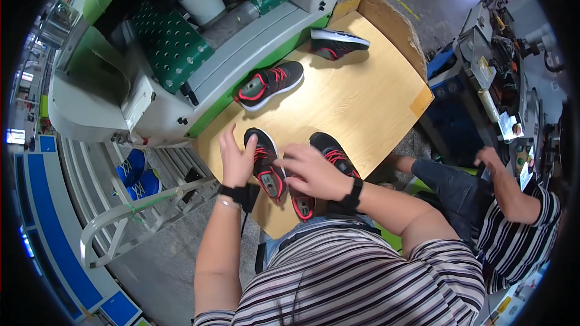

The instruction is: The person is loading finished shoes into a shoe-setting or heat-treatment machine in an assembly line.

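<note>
A light wooden table (374,99) carried four black sneakers with red trim: two near the person (264,163) (329,151), two farther off (270,83) (337,43).
</note>
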The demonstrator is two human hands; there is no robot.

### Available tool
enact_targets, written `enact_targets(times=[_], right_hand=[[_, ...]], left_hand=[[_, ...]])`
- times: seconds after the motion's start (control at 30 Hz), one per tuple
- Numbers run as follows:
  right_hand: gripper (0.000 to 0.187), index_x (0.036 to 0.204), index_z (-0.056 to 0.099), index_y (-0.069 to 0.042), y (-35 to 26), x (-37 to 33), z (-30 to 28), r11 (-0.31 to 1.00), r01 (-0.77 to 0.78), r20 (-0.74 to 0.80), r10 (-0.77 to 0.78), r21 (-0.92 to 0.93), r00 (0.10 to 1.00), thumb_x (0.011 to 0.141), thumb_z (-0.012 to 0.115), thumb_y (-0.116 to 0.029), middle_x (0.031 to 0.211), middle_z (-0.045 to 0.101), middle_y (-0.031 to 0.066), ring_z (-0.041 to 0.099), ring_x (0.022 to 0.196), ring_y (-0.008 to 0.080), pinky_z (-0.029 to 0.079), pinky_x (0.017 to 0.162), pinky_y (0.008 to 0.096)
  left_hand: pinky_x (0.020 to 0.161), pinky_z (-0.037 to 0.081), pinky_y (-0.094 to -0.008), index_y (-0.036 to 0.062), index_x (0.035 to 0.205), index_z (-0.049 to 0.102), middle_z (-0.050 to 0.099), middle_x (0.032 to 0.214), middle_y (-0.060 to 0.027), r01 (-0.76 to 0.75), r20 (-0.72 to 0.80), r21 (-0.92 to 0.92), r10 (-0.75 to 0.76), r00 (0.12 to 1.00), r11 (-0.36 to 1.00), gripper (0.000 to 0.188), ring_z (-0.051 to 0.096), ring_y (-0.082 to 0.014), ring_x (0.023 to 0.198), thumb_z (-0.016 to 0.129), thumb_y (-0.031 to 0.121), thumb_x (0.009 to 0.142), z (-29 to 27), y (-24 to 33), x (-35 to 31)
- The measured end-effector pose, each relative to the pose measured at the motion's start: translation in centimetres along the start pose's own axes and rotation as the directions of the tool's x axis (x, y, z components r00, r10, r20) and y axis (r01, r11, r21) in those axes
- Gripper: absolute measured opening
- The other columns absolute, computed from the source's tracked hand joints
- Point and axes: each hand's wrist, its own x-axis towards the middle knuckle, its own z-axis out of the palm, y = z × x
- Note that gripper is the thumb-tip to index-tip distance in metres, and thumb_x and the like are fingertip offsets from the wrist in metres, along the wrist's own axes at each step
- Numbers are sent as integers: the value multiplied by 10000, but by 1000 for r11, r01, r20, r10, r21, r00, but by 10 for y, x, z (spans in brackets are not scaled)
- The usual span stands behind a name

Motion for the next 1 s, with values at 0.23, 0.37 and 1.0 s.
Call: enact_targets(times=[0.23, 0.37, 1.0], right_hand=[[876, 1422, 334, -42, 27, -124, -4, 751, -660, -161, 648, -24, 744, 688, 793, -177, 1339, 452, 256, 434, 1250, 420, 357, 1056, 453], [804, 1399, 359, -5, 27, -140, 3, 670, -703, -215, 743, 240, 634, 712, 763, -112, 1290, 506, 262, 490, 1227, 380, 390, 1047, 392], [652, 1329, 418, -51, 65, 161, -179, 983, -60, -740, 169, 172, 652, 784, 731, -226, 1273, 533, 189, 542, 1166, 316, 415, 1003, 384]], left_hand=[[1028, 364, -481, 78, 1408, 360, 483, 1338, -176, -171, 147, 160, 148, 978, 972, 802, 437, -377, 1262, 759, 283, 743, 30, 8, 97], [882, 448, -454, 68, 1349, 471, 566, 1120, -182, -240, 308, 518, 82, 948, 821, 747, 546, -357, 1086, 745, 292, 691, 54, 52, 112], [916, 435, -325, -6, 1257, 460, 558, 1115, -94, -89, -195, -557, -25, 981, 826, 472, 546, -200, 1026, 661, 183, 873, -87, 146, 111]])
